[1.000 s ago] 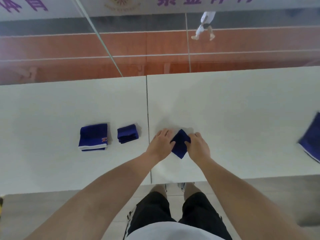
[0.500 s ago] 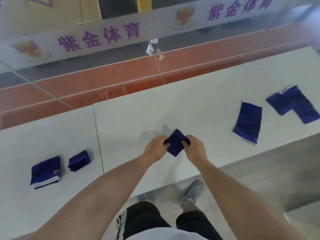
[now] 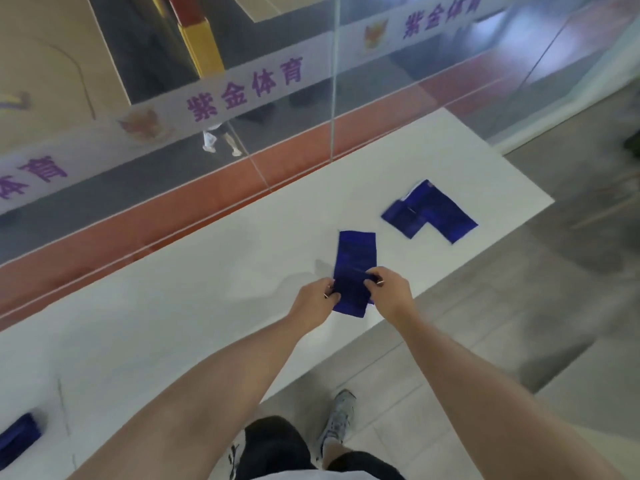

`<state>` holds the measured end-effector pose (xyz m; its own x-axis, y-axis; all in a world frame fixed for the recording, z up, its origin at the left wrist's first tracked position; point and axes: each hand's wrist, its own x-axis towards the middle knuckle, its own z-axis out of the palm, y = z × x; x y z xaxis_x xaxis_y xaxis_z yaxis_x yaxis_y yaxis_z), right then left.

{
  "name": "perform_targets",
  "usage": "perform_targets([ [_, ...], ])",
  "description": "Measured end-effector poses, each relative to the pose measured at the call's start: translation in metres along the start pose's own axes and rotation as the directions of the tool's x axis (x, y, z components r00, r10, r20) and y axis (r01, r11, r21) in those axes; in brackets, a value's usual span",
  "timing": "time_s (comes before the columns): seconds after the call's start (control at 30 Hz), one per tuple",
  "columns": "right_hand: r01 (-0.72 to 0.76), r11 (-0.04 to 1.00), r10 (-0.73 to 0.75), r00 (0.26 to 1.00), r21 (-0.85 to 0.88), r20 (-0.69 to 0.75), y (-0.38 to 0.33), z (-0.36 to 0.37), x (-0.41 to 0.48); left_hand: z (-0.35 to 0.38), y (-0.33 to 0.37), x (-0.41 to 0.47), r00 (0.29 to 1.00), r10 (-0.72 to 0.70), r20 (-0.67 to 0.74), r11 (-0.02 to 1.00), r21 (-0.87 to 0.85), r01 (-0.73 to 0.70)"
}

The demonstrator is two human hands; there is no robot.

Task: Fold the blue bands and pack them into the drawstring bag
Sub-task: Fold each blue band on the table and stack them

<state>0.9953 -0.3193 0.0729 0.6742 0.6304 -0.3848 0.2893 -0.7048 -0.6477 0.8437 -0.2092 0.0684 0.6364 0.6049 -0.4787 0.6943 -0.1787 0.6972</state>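
Note:
A small folded blue band is pinched between my left hand and my right hand, just above the near edge of the white table. Right behind it a flat blue band lies on the table, and the two merge in view. Farther right, two more flat blue bands overlap in an L shape. One folded blue band shows at the bottom left edge. No drawstring bag is in view.
A glass wall with a printed strip runs along the table's far side. The table ends at its right corner, with grey tiled floor beyond. My legs and a shoe are below the near edge.
My view and both hands have swung right along the table with the folded band still held. The hands now sit over the flat band, and the folded bands on the left have slid almost out of view.

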Motion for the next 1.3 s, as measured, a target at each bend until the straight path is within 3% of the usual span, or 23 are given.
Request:
perform_targets([
  [0.27,-0.044,0.999,0.044,0.999,0.0,0.011,0.035,-0.072,0.051,0.033,0.079,0.062,0.996,0.084,0.005,0.996,-0.027,-0.084],
  [0.6,-0.041,0.999,0.043,0.99,-0.015,0.136,0.038,-0.113,0.149,0.046,0.118,0.17,0.992,0.126,0.016,0.99,-0.061,-0.124],
  [0.87,-0.189,0.981,0.194,0.949,-0.046,0.25,0.062,-0.128,0.204,0.048,0.134,0.225,0.984,-0.122,-0.127,0.941,-0.331,0.074],
  [1.03,-0.171,0.982,0.188,0.929,-0.083,0.318,0.075,-0.131,0.234,0.065,0.138,0.245,0.964,-0.227,-0.136,0.943,-0.278,0.183],
  [1.17,-0.158,0.981,0.184,0.939,-0.112,0.29,0.081,-0.137,0.255,0.078,0.146,0.251,0.946,-0.229,-0.23,0.968,-0.152,0.197],
  [1.3,-0.171,0.978,0.197,0.945,-0.121,0.261,0.081,-0.139,0.274,0.088,0.15,0.26,0.925,-0.247,-0.288,0.967,-0.138,0.215],
])
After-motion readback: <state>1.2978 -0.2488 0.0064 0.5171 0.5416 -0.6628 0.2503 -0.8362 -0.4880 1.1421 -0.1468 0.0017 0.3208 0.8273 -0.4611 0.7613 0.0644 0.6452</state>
